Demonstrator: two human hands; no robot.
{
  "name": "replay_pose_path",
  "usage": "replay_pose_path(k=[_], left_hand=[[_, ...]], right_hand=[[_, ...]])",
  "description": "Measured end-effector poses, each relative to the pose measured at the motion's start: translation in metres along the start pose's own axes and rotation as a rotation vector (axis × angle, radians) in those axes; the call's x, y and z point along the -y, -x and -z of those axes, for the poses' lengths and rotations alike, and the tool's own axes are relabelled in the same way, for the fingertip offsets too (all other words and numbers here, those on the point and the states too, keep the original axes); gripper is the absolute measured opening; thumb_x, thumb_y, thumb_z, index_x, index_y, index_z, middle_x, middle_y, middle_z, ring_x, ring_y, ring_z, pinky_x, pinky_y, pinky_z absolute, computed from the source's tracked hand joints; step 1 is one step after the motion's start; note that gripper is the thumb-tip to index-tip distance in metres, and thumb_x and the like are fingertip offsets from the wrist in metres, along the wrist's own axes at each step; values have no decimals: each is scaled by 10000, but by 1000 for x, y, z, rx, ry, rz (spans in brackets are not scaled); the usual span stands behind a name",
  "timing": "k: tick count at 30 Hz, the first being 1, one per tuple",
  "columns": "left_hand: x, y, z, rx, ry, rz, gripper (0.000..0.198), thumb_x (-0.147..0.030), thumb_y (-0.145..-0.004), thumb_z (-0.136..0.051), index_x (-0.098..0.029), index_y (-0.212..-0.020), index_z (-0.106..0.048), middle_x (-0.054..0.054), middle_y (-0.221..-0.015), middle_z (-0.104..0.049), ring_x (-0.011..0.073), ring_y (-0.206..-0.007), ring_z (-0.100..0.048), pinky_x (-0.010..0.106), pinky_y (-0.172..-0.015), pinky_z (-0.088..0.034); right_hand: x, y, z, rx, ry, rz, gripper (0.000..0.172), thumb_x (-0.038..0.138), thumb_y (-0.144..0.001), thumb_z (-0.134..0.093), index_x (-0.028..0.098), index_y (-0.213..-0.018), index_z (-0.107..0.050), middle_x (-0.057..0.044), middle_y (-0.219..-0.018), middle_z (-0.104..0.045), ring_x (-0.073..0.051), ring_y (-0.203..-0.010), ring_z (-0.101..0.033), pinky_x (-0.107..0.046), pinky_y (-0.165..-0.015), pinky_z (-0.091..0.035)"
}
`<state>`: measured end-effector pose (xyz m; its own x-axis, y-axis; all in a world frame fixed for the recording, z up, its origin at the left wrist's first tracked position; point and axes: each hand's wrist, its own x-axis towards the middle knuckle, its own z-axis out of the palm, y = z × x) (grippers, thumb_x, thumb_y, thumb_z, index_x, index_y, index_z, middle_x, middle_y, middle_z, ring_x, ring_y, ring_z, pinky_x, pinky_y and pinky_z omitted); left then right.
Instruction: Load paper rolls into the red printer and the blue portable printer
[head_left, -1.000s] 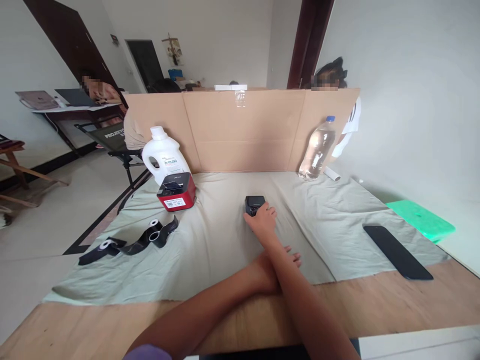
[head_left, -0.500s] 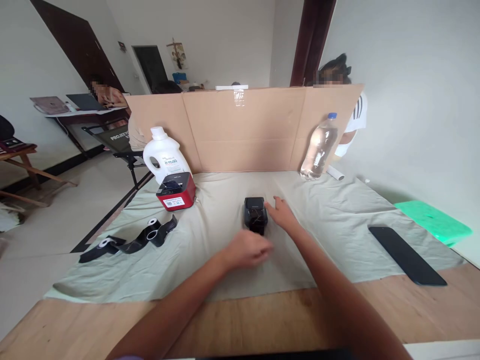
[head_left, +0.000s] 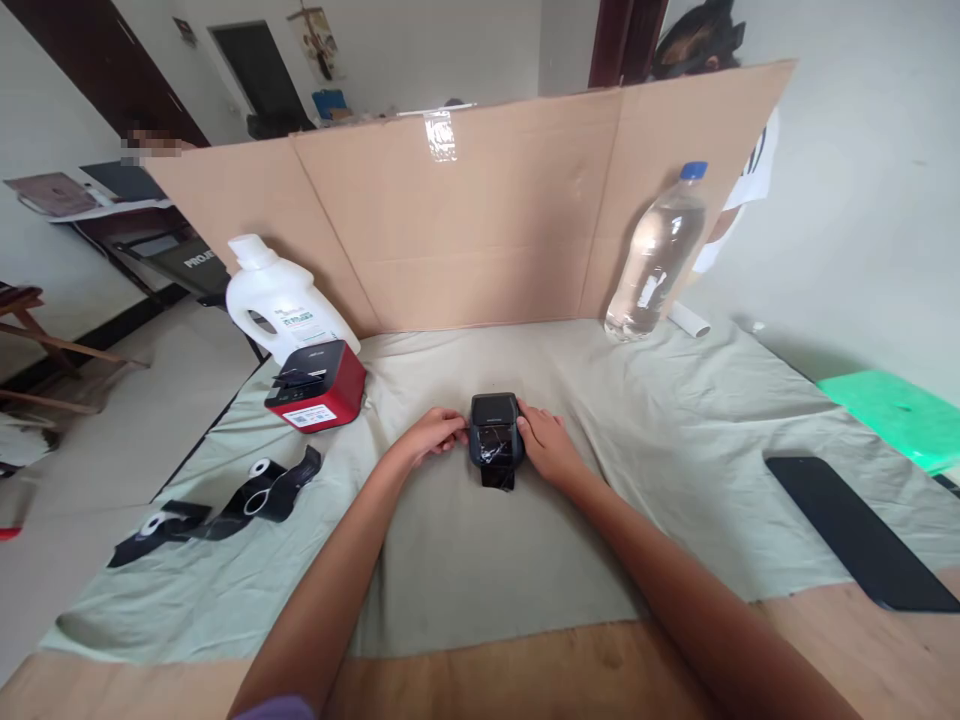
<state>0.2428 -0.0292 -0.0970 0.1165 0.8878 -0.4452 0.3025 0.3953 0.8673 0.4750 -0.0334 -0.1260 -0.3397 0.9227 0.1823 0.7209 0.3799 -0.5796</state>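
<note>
1 black device stands on the cloth, between my left hand and right hand. The left is curled near its side; whether it pinches something, I cannot tell. The right rests half open against the other side, its grip unclear. I judge this step as steadying; the next move calls for a gentle hold. Black rolls and a red box lie leftward; cardboard limits only the far side.

Head view — forward; angled down
</note>
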Motion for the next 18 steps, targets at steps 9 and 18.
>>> replay_pose_path(k=[9,18], left_hand=[[-2,1,2,21,60,36,230,-361,-740,-619,-136,-781,-594,17,-654,-633,25,-369,-320,197,-370,-130],[-2,-1,2,-10,101,70,198,-323,-737,-625,-129,-777,-620,10,-650,-621,13,-365,-282,201,-379,-87]], right_hand=[[2,0,5,38,30,-5,512,339,-1050,-214,190,-1490,-428,-116,-1309,-644,-252,-1139,-563,-388,-978,-352],[2,-2,5,64,33,-13,520,340,-1048,-221,187,-1508,-411,-110,-1349,-632,-261,-1127,-562,-396,-960,-355]])
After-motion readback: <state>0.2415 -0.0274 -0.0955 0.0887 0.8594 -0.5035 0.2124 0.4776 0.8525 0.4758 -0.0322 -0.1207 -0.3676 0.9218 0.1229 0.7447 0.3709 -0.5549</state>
